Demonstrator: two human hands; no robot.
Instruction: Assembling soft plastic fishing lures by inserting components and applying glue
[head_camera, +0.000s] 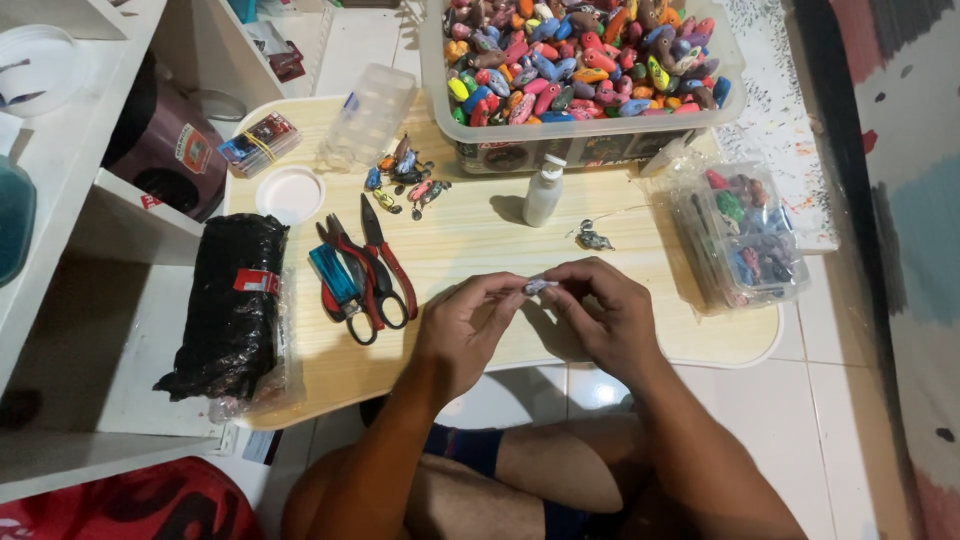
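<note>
My left hand (468, 325) and my right hand (608, 310) meet over the near edge of a low wooden table (480, 230). Together they pinch a small pale lure-shaped piece (536, 287) between the fingertips. A small dark lure with a wire (594, 240) lies just beyond my right hand. Behind it a white squeeze bottle (544, 192) stands upright. Red-handled scissors and pliers (365, 275) lie left of my left hand, with a blue lighter (331, 275) beside them.
A large clear tub of many coloured lures (585, 60) sits at the table's far side. A clear compartment box (745, 235) lies right. Several loose lures (405, 180), a white lid (290, 192), an empty clear box (372, 110) and a black bundle (235, 305) are left.
</note>
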